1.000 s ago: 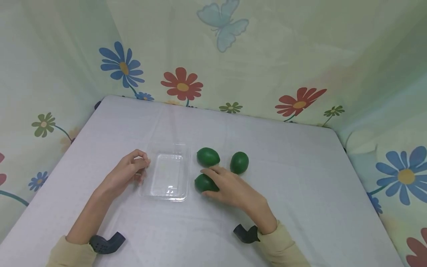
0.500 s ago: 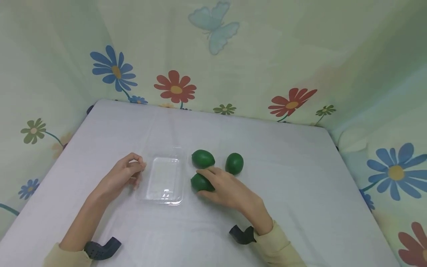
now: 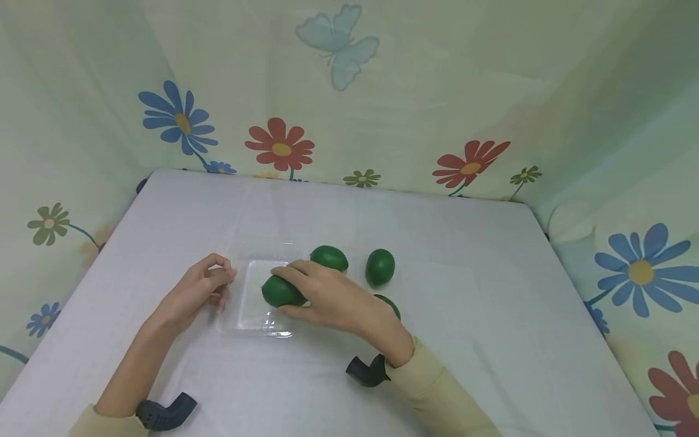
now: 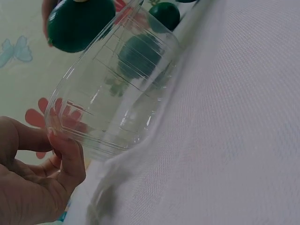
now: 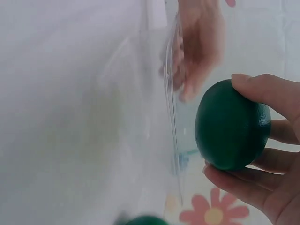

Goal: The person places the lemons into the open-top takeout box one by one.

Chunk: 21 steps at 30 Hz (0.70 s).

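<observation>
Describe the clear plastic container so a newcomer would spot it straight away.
On the white tabletop, find the left hand pinching the edge of the clear plastic container. Unlike the rounded green fruits nearby, one held in the right hand, it is see-through and boxy.

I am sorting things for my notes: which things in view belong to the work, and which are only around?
In the work:
right hand, holding a fruit over the box
left hand, at the box's rim
three other fruits, probably

Only around:
table
curtain
wrist cameras
</observation>
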Tool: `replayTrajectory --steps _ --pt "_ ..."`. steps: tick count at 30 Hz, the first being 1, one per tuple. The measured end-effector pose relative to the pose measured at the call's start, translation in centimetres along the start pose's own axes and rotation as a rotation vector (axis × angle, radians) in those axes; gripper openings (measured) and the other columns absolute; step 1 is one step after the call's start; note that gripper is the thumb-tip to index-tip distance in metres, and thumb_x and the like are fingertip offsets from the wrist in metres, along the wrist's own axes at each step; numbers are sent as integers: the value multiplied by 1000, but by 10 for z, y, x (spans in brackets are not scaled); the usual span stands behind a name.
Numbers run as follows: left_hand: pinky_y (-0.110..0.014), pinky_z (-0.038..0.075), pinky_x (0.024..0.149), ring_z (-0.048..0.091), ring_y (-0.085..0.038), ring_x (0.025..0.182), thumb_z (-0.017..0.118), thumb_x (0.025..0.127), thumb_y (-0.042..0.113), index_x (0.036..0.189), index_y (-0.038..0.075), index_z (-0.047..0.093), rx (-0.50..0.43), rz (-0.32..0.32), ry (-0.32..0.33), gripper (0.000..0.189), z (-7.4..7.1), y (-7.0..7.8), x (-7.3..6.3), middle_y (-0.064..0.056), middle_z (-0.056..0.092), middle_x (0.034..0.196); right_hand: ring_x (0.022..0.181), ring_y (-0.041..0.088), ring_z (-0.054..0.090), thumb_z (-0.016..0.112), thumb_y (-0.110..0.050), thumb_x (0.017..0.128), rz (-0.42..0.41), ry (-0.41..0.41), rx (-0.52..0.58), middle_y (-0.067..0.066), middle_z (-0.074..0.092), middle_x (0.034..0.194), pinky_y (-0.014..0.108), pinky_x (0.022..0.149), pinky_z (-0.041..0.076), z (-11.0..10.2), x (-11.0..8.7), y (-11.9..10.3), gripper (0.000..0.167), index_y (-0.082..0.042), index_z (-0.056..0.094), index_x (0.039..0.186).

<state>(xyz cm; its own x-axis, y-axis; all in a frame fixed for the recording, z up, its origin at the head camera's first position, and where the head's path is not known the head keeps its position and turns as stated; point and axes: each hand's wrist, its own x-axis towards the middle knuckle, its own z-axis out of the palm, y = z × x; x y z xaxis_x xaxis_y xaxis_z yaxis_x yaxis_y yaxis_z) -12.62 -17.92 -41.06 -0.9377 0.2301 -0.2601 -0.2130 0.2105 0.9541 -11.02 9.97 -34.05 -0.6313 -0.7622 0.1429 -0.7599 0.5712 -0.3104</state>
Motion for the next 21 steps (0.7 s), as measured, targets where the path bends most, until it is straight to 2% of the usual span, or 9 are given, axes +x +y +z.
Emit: replayTrajectory --steps 5,11,15,21 --pt "-30 51 59 51 -15 56 48 105 12 119 0 43 1 2 -9 19 -1 -1 0 -2 55 77 108 15 66 74 -36 96 -33 -62 -34 6 66 128 22 90 55 13 25 -12 57 -9 56 143" --pt "-28 52 63 54 -12 68 49 106 18 121 1 44 50 -10 -4 23 -1 -1 1 -1 56 82 91 7 60 70 -40 98 -52 -164 -35 3 66 116 13 77 48 32 47 -22 55 -9 56 141" --pt "-28 52 63 53 -11 72 49 107 21 123 1 44 82 -14 15 26 -1 0 1 -2 55 81 82 5 55 70 -38 98 -7 -234 16 -2 64 103 11 69 42 40 56 -24 48 -10 59 135" --pt "-30 52 62 53 -14 61 49 108 21 122 0 43 71 -13 16 26 -3 -2 -2 -3 55 80 74 6 51 72 -35 98 65 -308 98 -6 57 87 14 62 38 49 60 -20 37 -9 63 123"
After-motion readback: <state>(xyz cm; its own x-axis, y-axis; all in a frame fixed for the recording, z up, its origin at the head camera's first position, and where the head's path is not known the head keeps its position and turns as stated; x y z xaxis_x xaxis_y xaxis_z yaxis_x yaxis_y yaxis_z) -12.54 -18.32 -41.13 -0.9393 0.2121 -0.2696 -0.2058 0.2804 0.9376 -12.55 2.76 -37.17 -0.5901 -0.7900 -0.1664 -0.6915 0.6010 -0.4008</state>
